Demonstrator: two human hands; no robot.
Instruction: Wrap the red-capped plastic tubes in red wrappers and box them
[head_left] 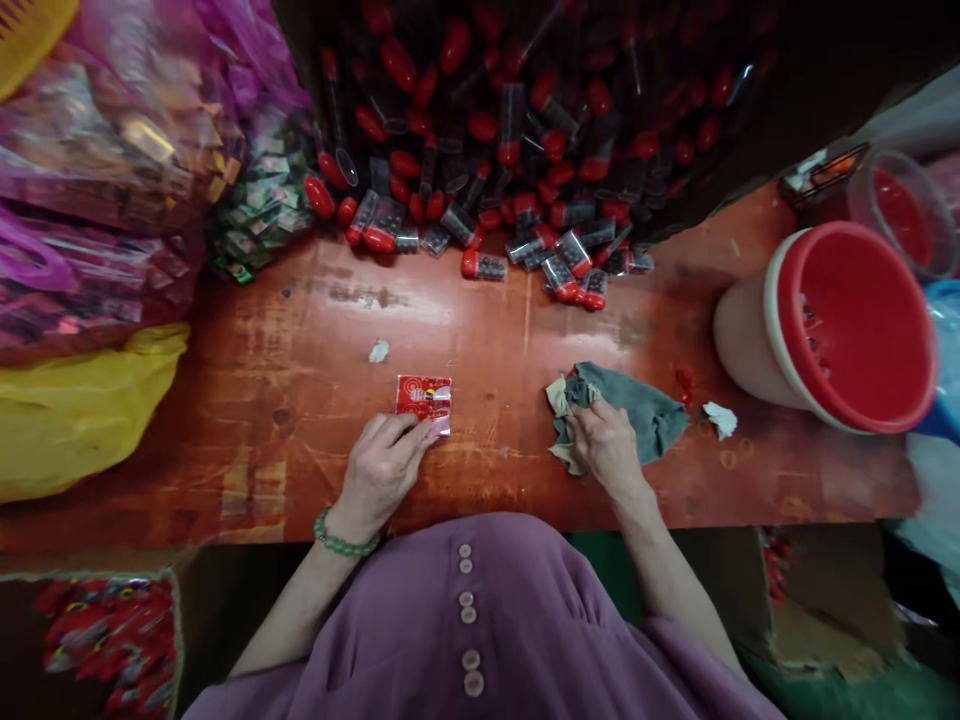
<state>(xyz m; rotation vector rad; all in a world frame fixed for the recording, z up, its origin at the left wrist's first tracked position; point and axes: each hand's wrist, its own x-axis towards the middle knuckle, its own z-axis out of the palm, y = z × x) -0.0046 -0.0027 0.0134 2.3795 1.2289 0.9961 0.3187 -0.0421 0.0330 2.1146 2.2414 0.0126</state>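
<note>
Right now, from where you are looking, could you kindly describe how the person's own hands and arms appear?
The left hand and right hand are ungloved. A green beaded bracelet circles the left wrist; the right wrist shows none. The purple top has sleeves of the same colour, which leave the forearms bare.

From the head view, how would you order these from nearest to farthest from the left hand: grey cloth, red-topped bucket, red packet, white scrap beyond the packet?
1. Red packet: touched by the left hand.
2. White scrap: beyond the packet, slightly left.
3. Grey cloth: right, under the right hand.
4. Red-topped bucket: far right.
</note>
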